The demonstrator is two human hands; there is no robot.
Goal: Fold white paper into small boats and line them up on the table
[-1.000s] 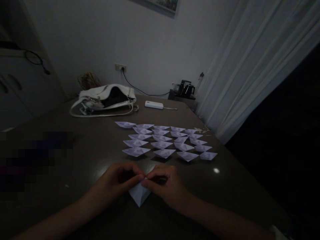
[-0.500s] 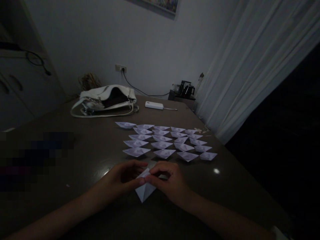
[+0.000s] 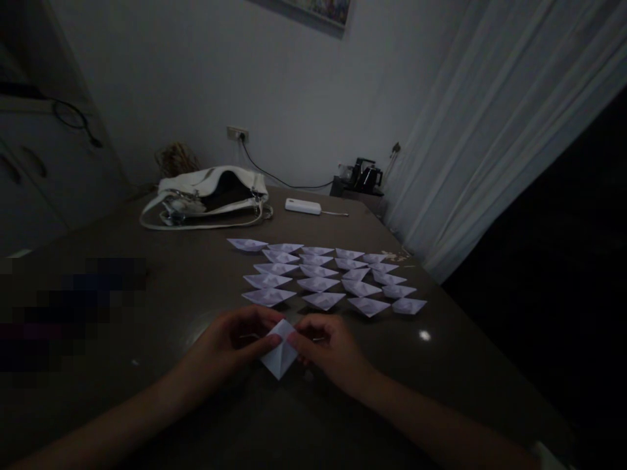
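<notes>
1. Folded paper [image 3: 279, 361]: located above the near tabletop [image 3: 470, 398], pinched between left hand [image 3: 240, 336] and right hand [image 3: 330, 349].
2. Paper boats [image 3: 318, 284]: arrayed directly beyond both hands.
3. White bag [image 3: 210, 189], white device [image 3: 302, 206]: positioned behind boats.

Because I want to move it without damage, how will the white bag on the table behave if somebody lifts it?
The white bag will probably sag, since its open top droops. Its loose strap may trail or catch, as it lies looped on the table.
</notes>
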